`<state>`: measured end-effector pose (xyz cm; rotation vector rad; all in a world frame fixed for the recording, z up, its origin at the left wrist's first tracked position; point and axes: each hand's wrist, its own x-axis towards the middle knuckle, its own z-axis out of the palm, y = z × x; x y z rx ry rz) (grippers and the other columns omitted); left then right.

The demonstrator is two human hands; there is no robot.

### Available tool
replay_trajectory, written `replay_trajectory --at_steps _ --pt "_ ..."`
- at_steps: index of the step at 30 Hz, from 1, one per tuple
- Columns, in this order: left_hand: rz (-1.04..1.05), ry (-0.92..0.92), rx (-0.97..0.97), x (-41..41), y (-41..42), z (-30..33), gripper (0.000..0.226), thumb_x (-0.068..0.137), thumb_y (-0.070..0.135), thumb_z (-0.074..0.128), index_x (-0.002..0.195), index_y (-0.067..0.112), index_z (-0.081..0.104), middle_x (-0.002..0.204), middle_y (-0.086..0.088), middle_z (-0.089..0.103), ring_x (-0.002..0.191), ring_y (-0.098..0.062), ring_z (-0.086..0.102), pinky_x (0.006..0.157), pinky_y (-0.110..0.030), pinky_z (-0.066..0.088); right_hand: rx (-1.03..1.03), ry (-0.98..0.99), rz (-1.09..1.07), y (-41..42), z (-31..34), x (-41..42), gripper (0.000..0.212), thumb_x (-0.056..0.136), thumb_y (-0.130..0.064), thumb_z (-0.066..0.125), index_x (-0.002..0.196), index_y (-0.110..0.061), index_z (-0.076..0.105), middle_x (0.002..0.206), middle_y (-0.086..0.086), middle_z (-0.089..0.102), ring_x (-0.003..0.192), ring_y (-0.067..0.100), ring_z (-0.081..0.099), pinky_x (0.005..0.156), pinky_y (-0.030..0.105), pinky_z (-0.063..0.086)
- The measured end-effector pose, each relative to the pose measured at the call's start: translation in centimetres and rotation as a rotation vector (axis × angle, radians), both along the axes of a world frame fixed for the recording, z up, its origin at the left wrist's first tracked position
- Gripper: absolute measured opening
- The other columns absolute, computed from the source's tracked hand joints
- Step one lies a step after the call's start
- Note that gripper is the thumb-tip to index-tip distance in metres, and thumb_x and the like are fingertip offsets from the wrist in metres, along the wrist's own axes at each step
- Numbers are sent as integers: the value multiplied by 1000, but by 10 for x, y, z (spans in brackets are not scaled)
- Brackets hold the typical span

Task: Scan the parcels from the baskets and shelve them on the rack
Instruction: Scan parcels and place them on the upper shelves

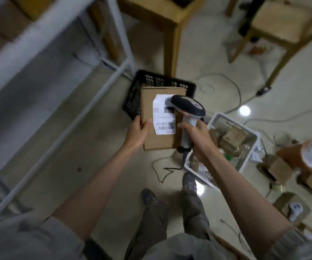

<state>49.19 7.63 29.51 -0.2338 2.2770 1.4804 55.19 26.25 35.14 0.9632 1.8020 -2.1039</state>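
Gripping a flat cardboard parcel [160,119] by its left edge, the left hand [137,131] has its thumb laid on the top face and its fingers curled underneath. The right hand [196,136] is wrapped round the pale handle of a barcode scanner [188,111], whose dark head hangs over the white shipping label [163,117] on the parcel's top, close above its upper right corner. A dark cable [165,170] runs from the scanner's base down to the floor.

Both hands hold these things in the air above a black basket [151,81] standing on the pale floor [102,139]. Just right of it, under the right forearm, stands a white basket [245,132] with several brown parcels inside. More cardboard boxes [281,167] lie on the floor further right. The grey metal rack [72,94] stands to the left, blurred, with brown shapes on its upper shelf. Wooden legs of a desk [175,27] rise behind the black basket. The person's two shoes [189,182] show below.
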Motion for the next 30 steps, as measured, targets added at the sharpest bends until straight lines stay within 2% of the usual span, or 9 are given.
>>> replay_trajectory --at_steps 4,8,13,16,21,24,26,28,30 --pt "121 117 -5 -6 -93 81 44 89 31 76 127 20 57 117 5 69 103 -10 67 88 -27 55 28 106 198 -88 71 -38 15 94 -12 64 95 -26 60 92 -1 70 85 19 67 69 35 60" --pt "228 200 -66 2 -186 145 58 84 23 81 136 16 56 126 0 68 109 -17 67 96 -42 56 42 226 387 -169 126 -65 17 95 -11 63 110 -18 63 92 0 74 85 19 71 59 26 57" --pt "432 293 -122 23 -271 217 58 78 11 84 130 9 59 119 -6 70 103 -23 68 90 -38 57 159 424 602 -263 187 -89 39 84 -19 72 121 -9 64 112 9 72 104 26 67 91 45 56" --pt "573 319 -117 36 -309 248 65 75 12 88 131 12 55 118 0 67 98 -15 66 77 -33 61 127 507 727 -307 221 -94 54 72 -30 72 122 -11 63 115 9 71 109 26 65 95 46 54" --pt "740 435 -145 62 -355 288 76 76 8 87 139 17 46 137 -4 61 121 -23 60 94 -47 57 57 610 915 -351 268 -96 14 92 -9 65 100 -20 61 98 3 69 91 17 64 77 30 54" --pt "850 528 -172 74 -373 307 75 77 7 85 137 20 42 139 -3 59 125 -22 58 95 -48 57 99 754 932 -365 281 -99 13 92 -6 63 104 -12 65 91 4 70 82 10 65 66 21 51" --pt "938 553 -210 80 -380 319 76 77 8 85 139 14 41 136 -3 59 123 -22 58 93 -41 56 111 831 966 -368 289 -99 17 91 -7 65 107 -11 66 95 4 72 85 9 67 68 22 53" --pt "1006 565 -287 84 -383 331 76 78 9 85 139 11 40 135 -7 58 121 -23 57 90 -36 53 99 893 1038 -367 298 -98 12 91 -7 66 98 -17 66 87 -3 70 76 -4 65 64 16 51" --pt "1054 606 -350 85 -385 341 79 76 7 85 139 13 39 133 -9 60 117 -26 59 89 -39 54 107 963 1109 -365 304 -97 20 91 -3 65 87 -23 62 79 -8 65 66 -10 60 59 11 48"
